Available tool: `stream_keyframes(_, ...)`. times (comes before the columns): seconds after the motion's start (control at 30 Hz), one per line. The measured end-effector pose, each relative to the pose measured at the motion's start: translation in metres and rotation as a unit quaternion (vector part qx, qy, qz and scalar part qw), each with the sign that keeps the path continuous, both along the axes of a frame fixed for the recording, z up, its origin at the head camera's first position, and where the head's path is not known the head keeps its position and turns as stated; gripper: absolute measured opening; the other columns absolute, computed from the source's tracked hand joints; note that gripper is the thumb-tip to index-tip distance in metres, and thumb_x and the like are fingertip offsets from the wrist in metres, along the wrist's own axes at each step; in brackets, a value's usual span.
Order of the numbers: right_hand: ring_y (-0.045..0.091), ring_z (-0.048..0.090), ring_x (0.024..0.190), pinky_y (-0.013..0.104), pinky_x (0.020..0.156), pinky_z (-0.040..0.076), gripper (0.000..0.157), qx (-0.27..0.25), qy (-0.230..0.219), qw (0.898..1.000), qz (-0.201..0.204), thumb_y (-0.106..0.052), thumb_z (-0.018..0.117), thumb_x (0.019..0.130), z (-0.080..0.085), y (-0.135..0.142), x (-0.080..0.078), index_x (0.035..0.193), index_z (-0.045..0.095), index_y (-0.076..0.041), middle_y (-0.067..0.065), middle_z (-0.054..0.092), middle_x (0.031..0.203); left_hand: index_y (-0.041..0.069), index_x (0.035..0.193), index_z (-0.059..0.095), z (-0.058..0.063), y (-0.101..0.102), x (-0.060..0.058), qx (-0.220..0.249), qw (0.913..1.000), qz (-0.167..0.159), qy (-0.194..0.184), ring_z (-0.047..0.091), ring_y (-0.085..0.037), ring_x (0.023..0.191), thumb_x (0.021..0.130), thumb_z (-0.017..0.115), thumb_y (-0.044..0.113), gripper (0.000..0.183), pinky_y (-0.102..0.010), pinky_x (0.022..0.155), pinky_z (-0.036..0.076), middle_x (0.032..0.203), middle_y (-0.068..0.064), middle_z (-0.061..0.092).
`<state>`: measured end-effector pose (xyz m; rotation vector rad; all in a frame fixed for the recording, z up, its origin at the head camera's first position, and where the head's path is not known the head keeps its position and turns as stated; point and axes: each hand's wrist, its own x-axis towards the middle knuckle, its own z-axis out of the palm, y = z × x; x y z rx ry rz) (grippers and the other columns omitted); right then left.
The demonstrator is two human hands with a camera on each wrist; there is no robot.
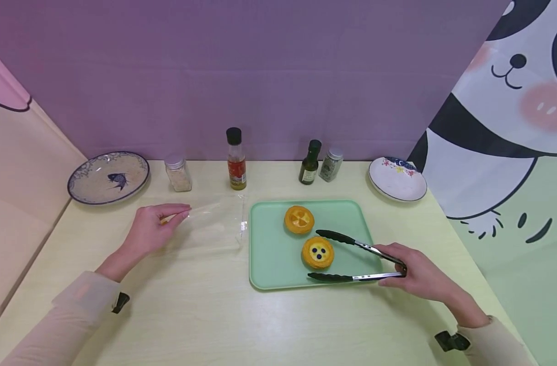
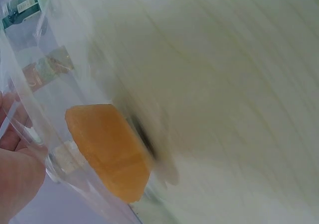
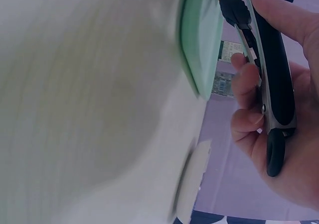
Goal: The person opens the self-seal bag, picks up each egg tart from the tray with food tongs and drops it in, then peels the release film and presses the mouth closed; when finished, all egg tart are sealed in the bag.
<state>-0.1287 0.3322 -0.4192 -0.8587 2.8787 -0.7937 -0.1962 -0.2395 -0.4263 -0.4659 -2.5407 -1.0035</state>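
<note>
My left hand point(image 1: 155, 226) pinches the edge of a clear plastic bag point(image 1: 214, 223) left of the green tray point(image 1: 274, 264). In the left wrist view, an orange, angular shape point(image 2: 109, 152) shows close to the bag; I cannot tell what it is. My right hand point(image 1: 418, 272) holds black-tipped metal tongs point(image 1: 335, 236), their arms spread. Between the tips, on the tray, sits a round tart point(image 1: 318, 252) with dark dots on top. A second golden tart point(image 1: 299, 219) lies just behind it. In the right wrist view, fingers and thumb wrap the tongs' handles point(image 3: 279, 79).
Along the back stand a jar of pale grains point(image 1: 178, 174), a red-labelled bottle point(image 1: 237, 165), a small dark bottle point(image 1: 309, 165) and a spice jar point(image 1: 331, 165). A blue-rimmed oval plate point(image 1: 109, 178) is at left, a floral plate point(image 1: 395, 183) at right. A purple backdrop rises behind.
</note>
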Motion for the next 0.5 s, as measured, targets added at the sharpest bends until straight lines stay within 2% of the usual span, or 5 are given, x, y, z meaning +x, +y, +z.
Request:
stream_keyframes(0.13, -0.001, 0.04, 0.055, 0.016, 0.055, 0.037, 0.063, 0.009, 0.016, 1.0, 0.0, -0.038, 0.08, 0.071, -0.0033, -0.0008, -0.0021, 0.126, 0.058, -0.016, -0.006, 0.06, 0.096, 0.01, 0.096, 0.075, 0.001, 0.0007, 0.0004, 0.0, 0.9999, 0.002, -0.013, 0.067, -0.03, 0.094, 0.085, 0.068, 0.011, 0.013, 0.002, 0.078, 0.035, 0.097, -0.007, 0.073)
stream_keyframes(0.37, -0.005, 0.037, 0.055, 0.015, 0.052, 0.035, 0.053, 0.016, 0.047, 0.999, 0.007, -0.035, 0.079, 0.073, -0.0058, 0.0005, -0.0026, 0.12, 0.062, -0.017, -0.008, 0.061, 0.093, 0.009, 0.096, 0.075, 0.0003, 0.0012, 0.0008, -0.001, 0.9999, 0.001, -0.015, 0.067, -0.03, 0.095, 0.085, 0.068, 0.011, 0.012, 0.003, 0.078, 0.035, 0.097, -0.008, 0.073)
stream_keyframes(0.5, 0.0, 0.044, 0.061, 0.016, 0.057, 0.037, 0.051, 0.006, 0.055, 0.998, 0.016, -0.031, 0.079, 0.074, -0.0007, -0.0019, -0.0032, 0.12, 0.062, -0.016, -0.007, 0.063, 0.095, 0.01, 0.096, 0.075, 0.0001, 0.0015, 0.0001, 0.001, 0.9999, 0.0, -0.014, 0.067, -0.03, 0.094, 0.085, 0.068, 0.01, 0.012, 0.002, 0.078, 0.034, 0.097, -0.008, 0.073)
